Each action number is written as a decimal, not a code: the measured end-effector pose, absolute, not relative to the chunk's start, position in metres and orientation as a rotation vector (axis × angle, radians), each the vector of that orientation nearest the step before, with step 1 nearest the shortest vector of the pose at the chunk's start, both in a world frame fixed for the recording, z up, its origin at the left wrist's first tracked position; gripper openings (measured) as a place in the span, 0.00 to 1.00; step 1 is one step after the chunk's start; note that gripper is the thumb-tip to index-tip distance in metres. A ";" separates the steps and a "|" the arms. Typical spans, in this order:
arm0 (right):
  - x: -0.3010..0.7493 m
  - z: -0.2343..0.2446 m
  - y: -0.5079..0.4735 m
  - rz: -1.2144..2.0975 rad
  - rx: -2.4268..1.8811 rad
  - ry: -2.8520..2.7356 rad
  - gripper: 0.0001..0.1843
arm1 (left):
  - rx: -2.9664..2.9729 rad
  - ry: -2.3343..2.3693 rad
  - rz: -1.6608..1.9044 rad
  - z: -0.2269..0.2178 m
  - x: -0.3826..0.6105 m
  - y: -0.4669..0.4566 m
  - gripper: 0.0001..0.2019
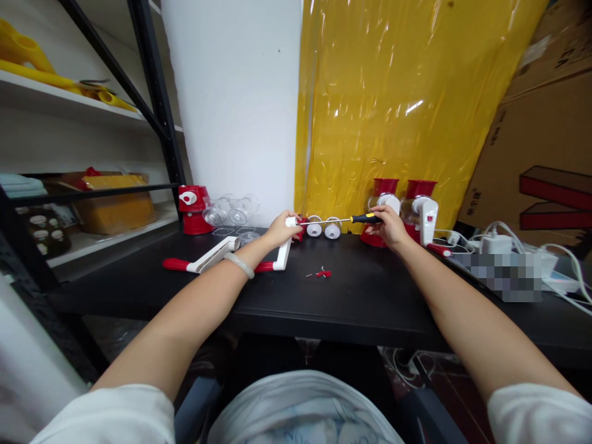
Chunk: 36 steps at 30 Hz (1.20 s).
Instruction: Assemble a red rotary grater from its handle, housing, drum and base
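Note:
My left hand is closed around the upper end of a white crank handle, whose red grip points left, low over the table. My right hand grips a screwdriver by its black and yellow handle. The metal shaft lies level and points left, its tip near the white end in my left hand; contact cannot be made out. Below, small red pieces and bits of metal lie on the black table. A second white crank handle with a red grip rests beside my left forearm.
Clear plastic housings and a red base stand back left. Round white-centred parts sit behind the screwdriver. Two red and white rotary graters stand at right, near white cables and chargers. A shelf rack borders the left.

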State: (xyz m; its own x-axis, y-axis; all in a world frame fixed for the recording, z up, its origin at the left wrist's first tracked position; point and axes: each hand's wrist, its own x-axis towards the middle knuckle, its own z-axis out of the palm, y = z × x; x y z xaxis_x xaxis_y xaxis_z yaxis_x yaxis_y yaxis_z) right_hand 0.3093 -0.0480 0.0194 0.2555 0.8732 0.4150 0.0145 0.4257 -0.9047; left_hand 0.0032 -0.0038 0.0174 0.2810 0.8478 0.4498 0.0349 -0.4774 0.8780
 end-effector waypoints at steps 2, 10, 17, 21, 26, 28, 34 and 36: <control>0.310 0.019 -0.047 0.730 -0.973 -1.177 0.16 | 1.753 0.813 1.295 0.017 0.003 -0.003 0.16; 0.308 0.018 -0.048 0.716 -1.001 -1.210 0.17 | 1.733 0.875 1.283 0.017 0.002 -0.002 0.16; 0.309 0.016 -0.047 0.689 -1.014 -1.235 0.24 | 1.742 0.876 1.295 0.017 0.002 -0.001 0.15; 0.309 0.015 -0.048 0.665 -1.014 -1.253 0.26 | 1.770 0.907 1.299 0.018 0.002 -0.001 0.14; 0.311 0.013 -0.047 0.575 -1.024 -1.297 0.25 | 1.750 0.892 1.285 0.017 0.002 -0.002 0.15; 0.312 0.013 -0.046 0.531 -1.040 -1.313 0.25 | 1.735 0.880 1.289 0.017 0.003 -0.002 0.16; 0.313 0.013 -0.048 0.436 -1.131 -1.346 0.24 | 1.746 0.897 1.275 0.016 0.002 -0.001 0.15; 0.313 0.013 -0.049 0.420 -1.153 -1.343 0.24 | 1.750 0.904 1.268 0.016 0.002 0.000 0.15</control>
State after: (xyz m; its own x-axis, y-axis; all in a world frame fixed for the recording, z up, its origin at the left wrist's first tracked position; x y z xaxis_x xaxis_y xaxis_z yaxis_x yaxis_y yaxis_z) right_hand 0.3134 -0.0487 0.0126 0.2546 0.8070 0.5329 0.3591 0.4327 -0.8269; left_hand 0.0021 -0.0003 0.0161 0.2499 0.8773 0.4098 0.1016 -0.4446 0.8899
